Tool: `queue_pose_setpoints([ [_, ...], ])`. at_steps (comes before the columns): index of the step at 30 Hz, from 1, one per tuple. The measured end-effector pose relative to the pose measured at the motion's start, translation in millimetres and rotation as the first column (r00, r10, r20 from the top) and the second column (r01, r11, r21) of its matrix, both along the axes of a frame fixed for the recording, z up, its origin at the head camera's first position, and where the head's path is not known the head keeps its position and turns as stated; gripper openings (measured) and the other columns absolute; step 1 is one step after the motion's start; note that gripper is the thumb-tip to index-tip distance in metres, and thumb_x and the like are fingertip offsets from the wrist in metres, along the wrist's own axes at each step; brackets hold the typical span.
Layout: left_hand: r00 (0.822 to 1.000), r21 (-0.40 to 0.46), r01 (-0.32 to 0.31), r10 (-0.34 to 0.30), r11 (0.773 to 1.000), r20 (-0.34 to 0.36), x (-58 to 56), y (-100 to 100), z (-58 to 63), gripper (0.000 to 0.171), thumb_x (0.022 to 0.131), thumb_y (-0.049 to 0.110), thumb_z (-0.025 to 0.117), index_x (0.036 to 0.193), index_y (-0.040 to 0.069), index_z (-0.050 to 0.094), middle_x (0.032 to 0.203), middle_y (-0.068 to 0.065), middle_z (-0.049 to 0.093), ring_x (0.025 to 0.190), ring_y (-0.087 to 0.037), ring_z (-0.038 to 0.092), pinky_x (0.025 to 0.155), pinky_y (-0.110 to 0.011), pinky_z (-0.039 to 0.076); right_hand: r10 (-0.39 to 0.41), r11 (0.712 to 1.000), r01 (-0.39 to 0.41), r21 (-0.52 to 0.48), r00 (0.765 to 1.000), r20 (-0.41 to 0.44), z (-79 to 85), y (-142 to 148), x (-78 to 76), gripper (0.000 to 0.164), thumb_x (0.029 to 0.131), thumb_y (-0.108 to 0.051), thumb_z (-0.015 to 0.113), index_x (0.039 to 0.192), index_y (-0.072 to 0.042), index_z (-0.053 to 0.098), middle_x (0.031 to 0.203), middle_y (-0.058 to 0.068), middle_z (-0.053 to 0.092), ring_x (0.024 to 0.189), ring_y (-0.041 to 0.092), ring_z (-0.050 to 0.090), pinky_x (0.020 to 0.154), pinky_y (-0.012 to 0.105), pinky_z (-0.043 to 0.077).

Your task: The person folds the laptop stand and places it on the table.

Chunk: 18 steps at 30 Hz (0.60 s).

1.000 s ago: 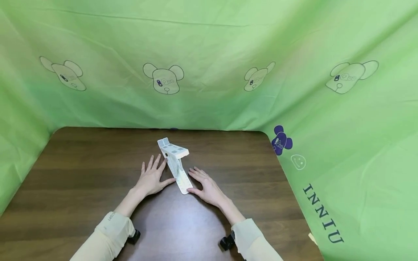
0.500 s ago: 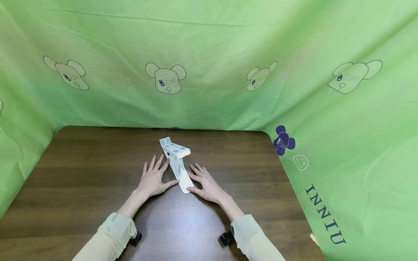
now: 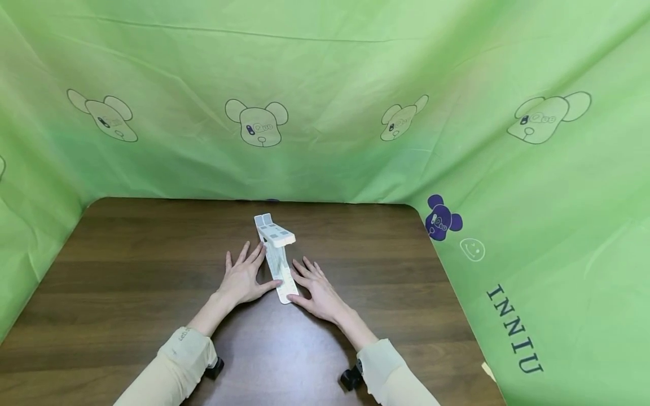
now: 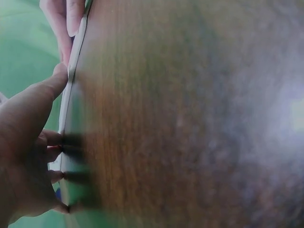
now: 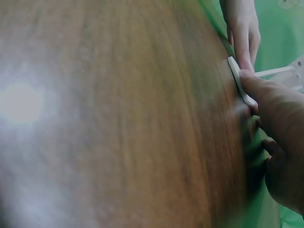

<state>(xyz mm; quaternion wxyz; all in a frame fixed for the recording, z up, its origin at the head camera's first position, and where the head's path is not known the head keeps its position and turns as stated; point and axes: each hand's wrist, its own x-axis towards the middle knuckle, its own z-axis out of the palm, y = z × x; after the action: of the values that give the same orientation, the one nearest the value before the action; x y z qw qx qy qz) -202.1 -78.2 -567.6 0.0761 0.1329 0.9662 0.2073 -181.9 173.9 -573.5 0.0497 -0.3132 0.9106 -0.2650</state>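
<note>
A white folding stand (image 3: 277,233) with grey pads stands on the wooden table, its long flat base lying down and a hinged panel raised above it. My left hand (image 3: 242,280) lies along the base's left side, fingers spread; its thumb rests on the near part of the base. On the other side, my right hand (image 3: 321,294) touches the near right edge with thumb and index finger, the fingers fairly straight. In the left wrist view the base (image 4: 65,109) shows edge-on beside my thumb. The right wrist view shows my thumb on the rounded near end (image 5: 235,71).
The brown wooden table (image 3: 137,270) spreads out around both hands. Green cloth (image 3: 325,67) printed with bear heads hangs behind the table and along its sides. A black wrist camera (image 3: 350,378) sits under each sleeve cuff. A small pale piece (image 3: 488,371) lies at the right edge.
The stand has turned slightly clockwise, its far end shifting right, so it points more straight away from me. My left hand has moved a little right with it; the right hand stays beside the near end.
</note>
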Motion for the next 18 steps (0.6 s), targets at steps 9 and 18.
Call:
queue_pose_setpoints([
  [9,0.999,0.005,0.037,-0.037,0.999,-0.006,-1.5,-3.0,0.5,0.107,0.096,0.069,0.072,0.173,0.006,0.032,0.183,-0.009,0.028,0.172,-0.043,0.015,0.13,-0.085,0.009,-0.006,1.0,0.006,-0.002,1.0,-0.031,-1.7,-2.3,5.7,0.07,0.104,-0.034,0.075,0.16,0.002,0.052,0.173,0.023,0.043,0.167,0.05,0.028,0.136,0.069,0.023],
  [18,0.994,0.013,0.109,-0.109,0.994,-0.007,-3.9,-8.4,5.8,0.105,0.097,0.065,0.073,0.173,0.006,0.032,0.183,-0.009,0.028,0.171,-0.046,0.015,0.129,-0.086,0.009,-0.02,1.0,0.021,0.009,0.997,-0.078,-3.7,-6.0,13.8,0.072,0.103,-0.037,0.077,0.16,0.001,0.053,0.17,0.023,0.048,0.165,0.05,0.032,0.135,0.068,0.027],
])
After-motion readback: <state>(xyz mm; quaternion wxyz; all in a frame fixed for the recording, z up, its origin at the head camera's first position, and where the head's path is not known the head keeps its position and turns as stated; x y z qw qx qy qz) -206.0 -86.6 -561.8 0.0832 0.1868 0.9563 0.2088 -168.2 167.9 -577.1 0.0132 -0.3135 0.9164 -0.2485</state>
